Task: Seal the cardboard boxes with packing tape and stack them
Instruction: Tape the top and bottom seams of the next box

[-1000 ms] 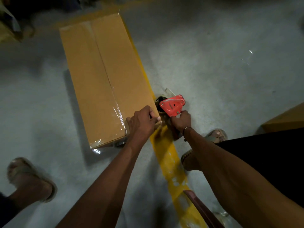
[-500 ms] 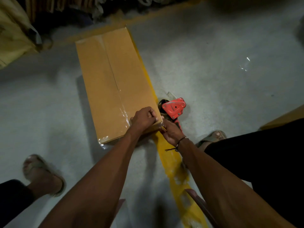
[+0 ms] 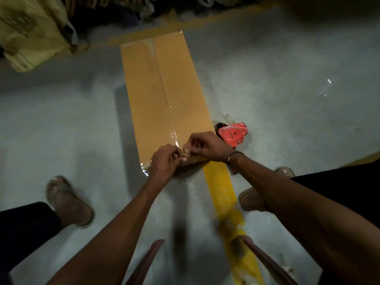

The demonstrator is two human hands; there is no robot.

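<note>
At frame centre I see the cardboard box on the floor; my left hand and right hand both pinch clear tape at its near edge, beside the red tape dispenser.

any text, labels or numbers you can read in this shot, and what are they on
None can be read.
Pale yellow sack at the top left: dark printed marks, too blurred to read.
Red plastic tape dispenser: no legible label or brand.
Long brown cardboard box: plain top, only clear tape along the seam.
</note>
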